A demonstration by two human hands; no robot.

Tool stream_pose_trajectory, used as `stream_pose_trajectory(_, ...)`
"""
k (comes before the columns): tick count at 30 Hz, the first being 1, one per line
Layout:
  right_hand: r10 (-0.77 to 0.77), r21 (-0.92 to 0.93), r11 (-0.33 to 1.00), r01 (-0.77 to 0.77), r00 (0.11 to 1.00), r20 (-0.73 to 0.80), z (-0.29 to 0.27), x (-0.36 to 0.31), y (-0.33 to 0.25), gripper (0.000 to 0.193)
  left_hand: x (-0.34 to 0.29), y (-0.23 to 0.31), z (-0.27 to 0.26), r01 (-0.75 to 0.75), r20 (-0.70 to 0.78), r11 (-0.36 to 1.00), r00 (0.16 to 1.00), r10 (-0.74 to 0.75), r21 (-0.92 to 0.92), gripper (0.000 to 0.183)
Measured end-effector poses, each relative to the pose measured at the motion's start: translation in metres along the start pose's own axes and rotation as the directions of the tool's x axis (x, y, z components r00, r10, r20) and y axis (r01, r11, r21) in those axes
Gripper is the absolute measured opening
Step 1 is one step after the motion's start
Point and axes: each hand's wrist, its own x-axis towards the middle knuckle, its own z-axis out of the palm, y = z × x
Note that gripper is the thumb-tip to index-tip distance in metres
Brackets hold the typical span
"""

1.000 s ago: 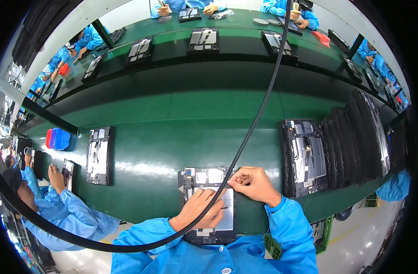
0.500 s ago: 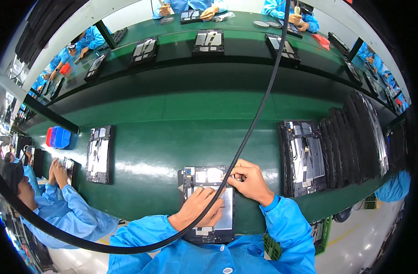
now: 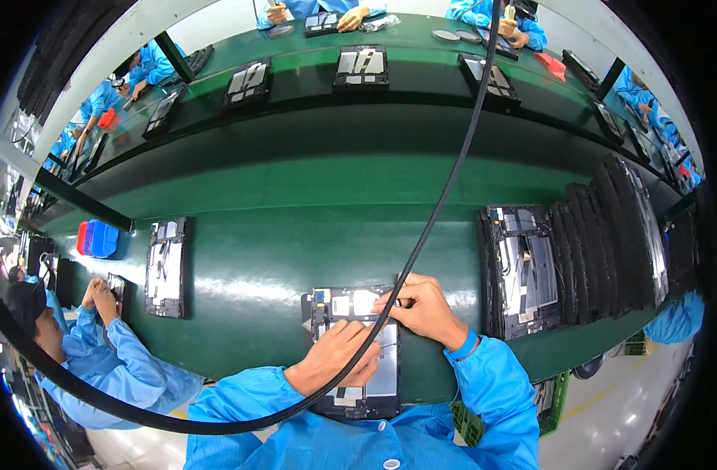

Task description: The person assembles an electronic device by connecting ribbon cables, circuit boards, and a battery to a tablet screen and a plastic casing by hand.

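An opened tablet, black-framed with bare silver inner parts, lies in front of me at the table's near edge. My left hand rests over its middle, fingers bent and close together; whatever is under them is hidden. At the tablet's upper right part, my right hand is closed in a pinch with thumb and forefinger. Anything between those fingertips is too small to name. A black cable hangs across the view and covers part of both hands' working spot.
On the right stand an opened tablet and a row of black tablet housings. Another tablet and blue bin are to the left, near a co-worker. More tablets line the raised far bench.
My right hand has shifted slightly left and down over the tablet's upper part. My left hand stays almost in place.
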Motion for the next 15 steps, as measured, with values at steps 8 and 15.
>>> stream_pose_trajectory(8,-0.062,-0.033,0.998,0.061,0.998,-0.03,0.003,0.001,0.003,0.014,0.006,-0.002,-0.002,-0.006,-0.039,1.0,0.999,0.005,-0.023,0.014)
stream_pose_trajectory(15,0.175,0.039,0.981,-0.188,0.959,0.225,-0.028,-0.003,-0.031,0.051,0.007,-0.002,-0.003,0.06,-0.042,0.991,0.997,-0.065,-0.121,0.024)
